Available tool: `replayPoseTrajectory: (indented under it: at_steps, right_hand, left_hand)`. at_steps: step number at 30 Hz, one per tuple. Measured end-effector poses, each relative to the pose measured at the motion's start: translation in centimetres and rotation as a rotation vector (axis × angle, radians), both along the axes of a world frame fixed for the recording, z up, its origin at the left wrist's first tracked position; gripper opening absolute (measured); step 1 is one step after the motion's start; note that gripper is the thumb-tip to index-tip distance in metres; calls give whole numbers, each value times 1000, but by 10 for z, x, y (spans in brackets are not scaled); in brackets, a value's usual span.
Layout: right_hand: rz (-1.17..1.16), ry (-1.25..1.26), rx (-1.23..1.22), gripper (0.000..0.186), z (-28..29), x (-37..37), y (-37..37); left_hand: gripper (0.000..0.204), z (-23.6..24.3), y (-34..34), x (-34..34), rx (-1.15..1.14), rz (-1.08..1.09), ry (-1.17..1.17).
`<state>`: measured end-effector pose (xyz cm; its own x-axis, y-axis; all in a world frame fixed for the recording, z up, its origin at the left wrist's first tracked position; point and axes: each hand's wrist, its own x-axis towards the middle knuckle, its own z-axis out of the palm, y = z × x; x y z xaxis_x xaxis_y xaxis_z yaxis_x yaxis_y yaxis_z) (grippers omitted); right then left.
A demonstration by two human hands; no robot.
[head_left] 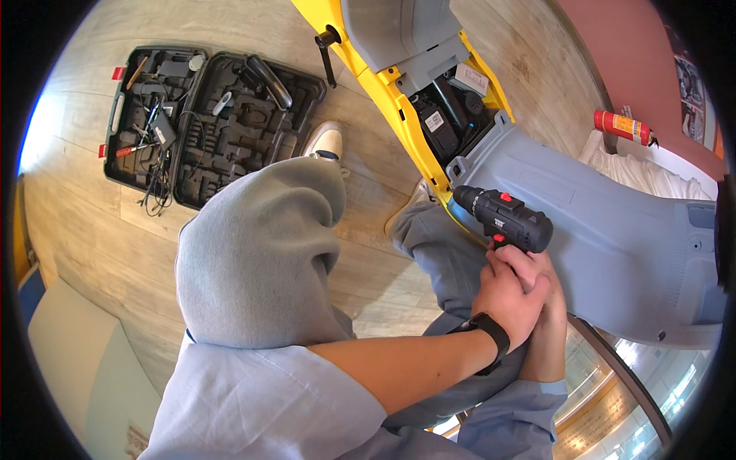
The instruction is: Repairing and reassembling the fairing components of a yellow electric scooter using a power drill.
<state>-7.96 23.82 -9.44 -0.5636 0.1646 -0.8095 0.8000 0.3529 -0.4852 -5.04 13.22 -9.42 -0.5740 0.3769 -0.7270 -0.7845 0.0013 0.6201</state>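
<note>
A black cordless drill [502, 215] with red switches lies level above a large grey plastic panel [598, 222], its chuck pointing left toward a yellow trim edge. My right hand [548, 287] is closed around the drill's handle, which is mostly hidden. Wearing a black wristband, my left arm crosses from the left, and my left hand [510, 287] is wrapped over the right hand and handle. Just beyond the chuck is an open compartment [445, 126] in a yellow-framed vehicle body [399, 107], with black parts inside. Whether the drill's tip touches anything is hidden.
An open black tool case [253, 146] with cables and tools lies on the wooden floor [100, 253] at left. A raised grey lid [399, 31] stands beyond the compartment. A red fire extinguisher [622, 125] lies at far right. My knees flank the near side.
</note>
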Motion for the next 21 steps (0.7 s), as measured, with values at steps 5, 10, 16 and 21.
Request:
replayPoseTrajectory:
  at_steps: [5, 10, 16, 21]
  right_hand:
    - [-158, 83, -49, 20, -10, 12, 6]
    - [-76, 49, -30, 23, -7, 8, 9]
    - [-20, 49, -16, 21, -2, 4, 5]
    - [-118, 35, -10, 25, -5, 6, 2]
  left_hand:
    - [69, 5, 1, -1, -50, -78, -36]
    - [70, 6, 0, -3, -15, -41, -61]
    - [68, 6, -2, -4, 9, -40, -46]
    - [70, 5, -3, -5, -8, -31, -35]
